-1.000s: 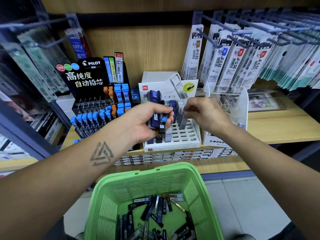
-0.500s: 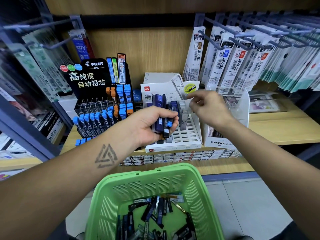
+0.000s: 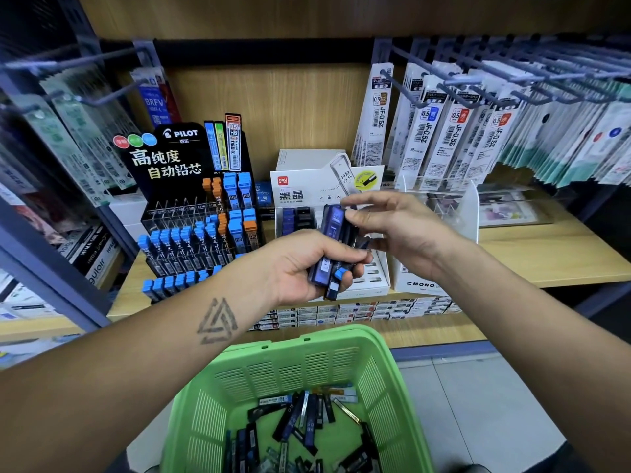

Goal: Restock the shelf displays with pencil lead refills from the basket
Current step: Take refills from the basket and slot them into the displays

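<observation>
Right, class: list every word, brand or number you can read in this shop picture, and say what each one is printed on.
"PILOT" and "高纯度 自动铅芯": black display stand.
"0.5 HB": orange-topped lead pack above it.
"deli", "黑晶", "HB 0.5": white display box.
"MONO": white holder.
"0.5", "JF-0.5": hanging refill packs.
"BRFV": blue hanging pack.
Print on the cases in the left hand, in the green basket, and the shelf-edge boxes: too small to read.

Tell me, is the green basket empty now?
No, the green basket holds many loose lead refill cases on its bottom, while the left hand grips a bundle of refills.
</observation>
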Demonstrator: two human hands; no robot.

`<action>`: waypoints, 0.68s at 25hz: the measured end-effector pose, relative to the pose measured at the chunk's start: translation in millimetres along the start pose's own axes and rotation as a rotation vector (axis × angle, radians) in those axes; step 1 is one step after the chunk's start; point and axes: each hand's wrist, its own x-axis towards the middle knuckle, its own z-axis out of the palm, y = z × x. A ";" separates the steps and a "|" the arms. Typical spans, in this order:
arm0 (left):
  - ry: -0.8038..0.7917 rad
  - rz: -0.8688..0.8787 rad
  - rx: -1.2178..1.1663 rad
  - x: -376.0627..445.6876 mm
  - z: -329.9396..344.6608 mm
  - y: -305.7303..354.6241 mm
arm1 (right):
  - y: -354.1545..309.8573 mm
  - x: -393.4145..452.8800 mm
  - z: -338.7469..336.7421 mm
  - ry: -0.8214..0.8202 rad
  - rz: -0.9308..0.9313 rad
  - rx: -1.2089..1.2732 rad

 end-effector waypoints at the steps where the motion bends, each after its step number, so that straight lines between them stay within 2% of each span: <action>1: -0.009 -0.005 -0.003 0.4 1.1 0.1 | -1.5 -0.3 0.2 -0.019 -0.044 -0.016; 5: -0.011 -0.004 0.002 5.7 0.9 -0.3 | -1.0 0.8 5.2 -0.071 -0.177 -0.204; 10: -0.004 -0.029 0.032 6.4 -0.5 -1.5 | -0.5 6.6 10.4 -0.020 -0.170 -0.227; 14: -0.005 -0.030 0.009 4.9 -5.2 3.6 | -13.0 10.8 1.3 0.127 -0.069 0.002; 17: 0.012 -0.029 0.002 1.3 -9.8 8.2 | -22.9 10.2 -7.5 0.113 -0.008 0.207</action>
